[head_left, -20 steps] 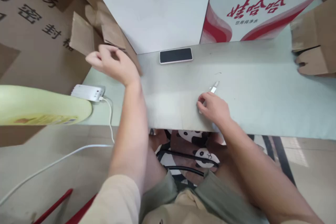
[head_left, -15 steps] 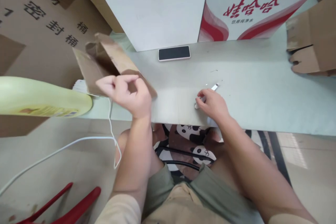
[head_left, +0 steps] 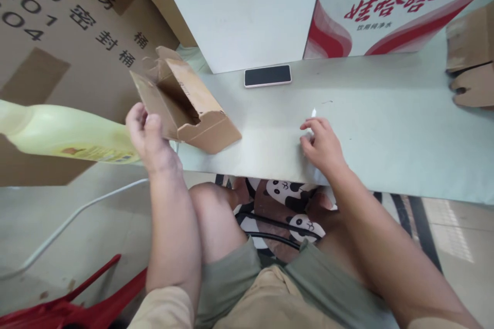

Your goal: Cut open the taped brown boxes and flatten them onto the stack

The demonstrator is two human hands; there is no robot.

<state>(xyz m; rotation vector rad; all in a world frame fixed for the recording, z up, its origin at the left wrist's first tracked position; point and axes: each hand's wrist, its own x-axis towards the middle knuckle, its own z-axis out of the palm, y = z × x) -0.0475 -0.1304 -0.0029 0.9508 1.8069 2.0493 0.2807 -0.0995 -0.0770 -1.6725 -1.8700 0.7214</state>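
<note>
At the left, my left hand [head_left: 148, 136] is closed at the lower left edge of an open brown cardboard box [head_left: 208, 131]. The thumb lies in front of the box's side panel, with the curled fingers beside and partly behind it. The box stands tilted on the table. My right hand [head_left: 322, 146] rests low over the tabletop, fingers bent around a slim white tool [head_left: 314, 112]. Only its pale tip shows beyond the fingers; the rest is hidden under the hand, so its kind is unclear.
A dark-faced phone-like slab [head_left: 267, 76] lies before a large white box [head_left: 247, 25]. Beside that stands a red-and-white carton [head_left: 386, 20]. A yellow bottle [head_left: 77, 131] juts in from the left, before a big printed carton [head_left: 77, 56]. Another cardboard piece [head_left: 473, 56] sits far right.
My left hand has moved left and down, from in front of the box to its left edge. My right hand stays near the same place; the white tool has turned more upright in view.
</note>
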